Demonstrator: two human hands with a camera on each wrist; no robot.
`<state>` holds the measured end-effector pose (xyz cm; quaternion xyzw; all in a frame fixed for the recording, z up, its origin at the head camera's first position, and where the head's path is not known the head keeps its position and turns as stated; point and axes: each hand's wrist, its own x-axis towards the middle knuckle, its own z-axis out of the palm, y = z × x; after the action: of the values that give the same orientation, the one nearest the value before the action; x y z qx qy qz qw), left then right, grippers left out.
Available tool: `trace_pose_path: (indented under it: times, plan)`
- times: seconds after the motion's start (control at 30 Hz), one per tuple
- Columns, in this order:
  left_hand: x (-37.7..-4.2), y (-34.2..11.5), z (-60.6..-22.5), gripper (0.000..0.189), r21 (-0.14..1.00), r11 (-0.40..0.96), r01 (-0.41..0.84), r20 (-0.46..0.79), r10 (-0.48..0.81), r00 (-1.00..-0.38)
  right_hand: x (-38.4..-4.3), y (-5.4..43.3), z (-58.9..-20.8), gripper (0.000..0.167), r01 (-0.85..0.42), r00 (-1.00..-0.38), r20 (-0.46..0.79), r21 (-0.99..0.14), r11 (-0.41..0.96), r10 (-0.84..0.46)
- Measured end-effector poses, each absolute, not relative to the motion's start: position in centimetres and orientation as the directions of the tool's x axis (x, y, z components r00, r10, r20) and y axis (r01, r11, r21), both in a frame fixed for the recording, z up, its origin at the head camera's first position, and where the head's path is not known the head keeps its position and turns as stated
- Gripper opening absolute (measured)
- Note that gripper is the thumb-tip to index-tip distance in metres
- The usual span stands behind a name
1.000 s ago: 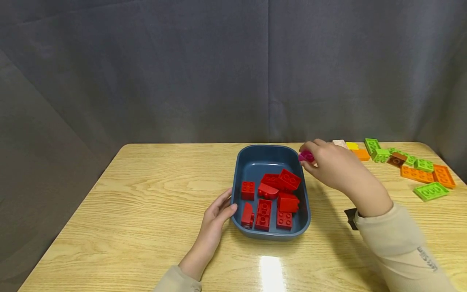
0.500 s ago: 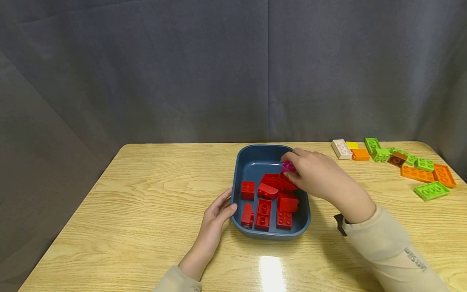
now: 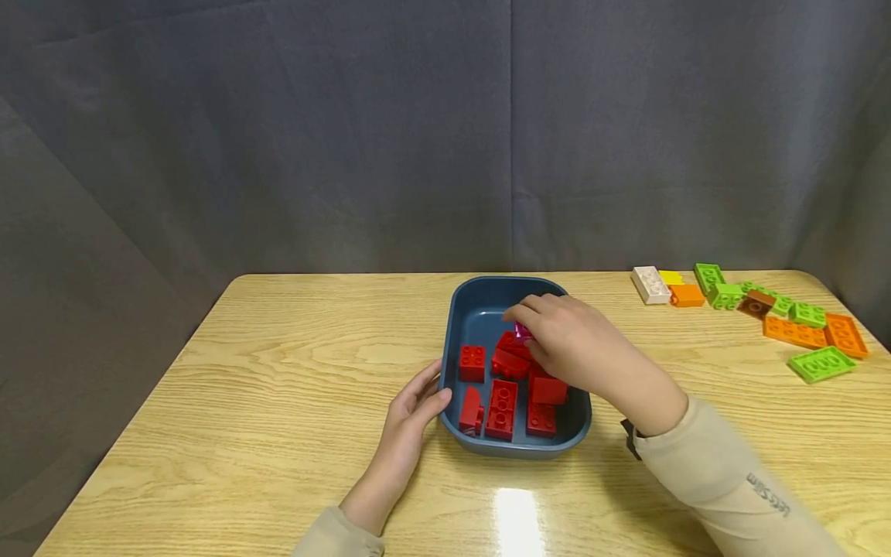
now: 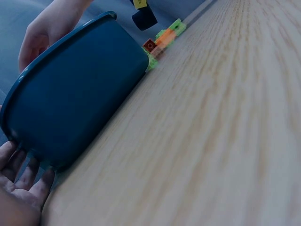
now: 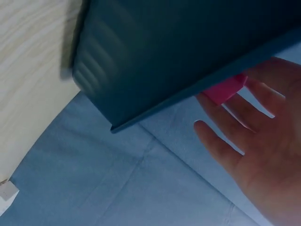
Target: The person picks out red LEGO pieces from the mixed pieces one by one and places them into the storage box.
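Note:
In the head view my right hand (image 3: 567, 336) reaches over the blue bin (image 3: 455, 325) and pinches a magenta toy building brick (image 3: 522, 331). The right wrist view has the same magenta brick (image 5: 225, 89) between the fingers, just beyond the bin's rim. Several red bricks (image 3: 503, 406) lie inside the bin, some partly covered by that hand. My left hand (image 3: 411, 410) rests against the bin's left side, thumb tip at the rim. From the left wrist, its extended fingers (image 4: 28, 175) touch the outer wall.
Off to the right on the wooden table (image 3: 299, 402) lie a white brick (image 3: 651, 285), a yellow piece (image 3: 671, 277), orange bricks (image 3: 793, 333), green bricks (image 3: 823, 363) and a brown brick (image 3: 756, 304). A dark curtain (image 3: 376, 139) hangs behind the table.
My right hand has carried the magenta brick leftward from the bin's right rim to over the red bricks. The left hand and bin stay nearly in place.

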<state>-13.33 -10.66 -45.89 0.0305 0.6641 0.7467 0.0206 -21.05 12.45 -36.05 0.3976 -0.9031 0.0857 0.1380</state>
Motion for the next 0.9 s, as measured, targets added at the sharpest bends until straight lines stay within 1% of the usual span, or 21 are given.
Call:
trace_pose_path:
  times: [0.17,0.37,0.67,0.9]
  plan:
    - [-13.3,-10.6,-45.8,0.054,0.992,-0.123,0.021,0.031,0.080,-0.996,-21.0,12.0,-36.3,0.038,-0.763,-0.617,0.336,-0.033,0.646,-0.712]
    - [-13.4,-10.7,-45.9,0.054,0.992,-0.122,0.012,0.022,0.082,-0.996,-20.9,11.6,-36.7,0.035,-0.785,-0.586,0.353,-0.022,0.619,-0.729]
    - [-13.4,-10.7,-46.0,0.053,0.993,-0.118,0.004,0.014,0.088,-0.996,-20.9,11.3,-37.3,0.038,-0.777,-0.597,0.313,0.006,0.630,-0.739]
    - [-13.4,-10.7,-46.0,0.054,0.992,-0.122,0.009,0.019,0.084,-0.996,-21.0,11.3,-37.4,0.038,-0.769,-0.606,0.306,0.011,0.639,-0.734]
